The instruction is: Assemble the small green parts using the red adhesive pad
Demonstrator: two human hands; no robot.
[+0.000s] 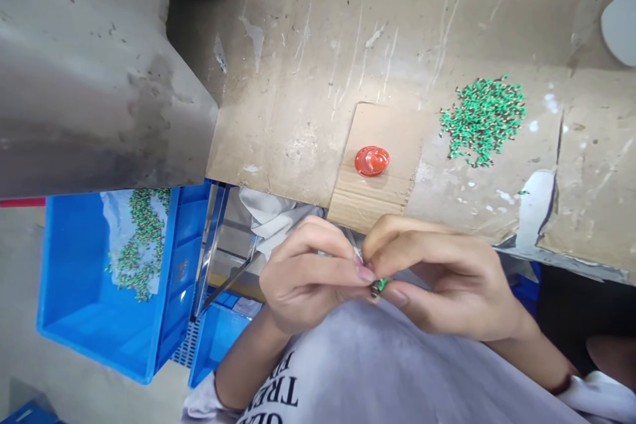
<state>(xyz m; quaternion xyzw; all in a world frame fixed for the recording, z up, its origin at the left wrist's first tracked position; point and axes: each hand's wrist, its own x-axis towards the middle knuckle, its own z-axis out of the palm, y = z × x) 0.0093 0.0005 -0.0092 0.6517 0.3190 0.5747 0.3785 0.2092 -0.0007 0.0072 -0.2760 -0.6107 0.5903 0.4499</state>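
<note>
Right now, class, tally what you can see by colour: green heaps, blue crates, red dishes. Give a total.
Green heaps: 2, one on the table, one in a crate
Blue crates: 2
Red dishes: 1
Total: 5

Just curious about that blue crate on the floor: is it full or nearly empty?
Nearly empty: the blue crate holds only a thin scatter of green pieces, with bare bottom showing.

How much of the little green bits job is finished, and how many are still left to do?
Looks partway. A heap of green pieces already lies in the blue crate; whether those are finished ones I cannot tell. Right now the left hand and right hand pinch one small green piece between their fingertips. A pile of green pieces lies on the cardboard-covered table.
</note>
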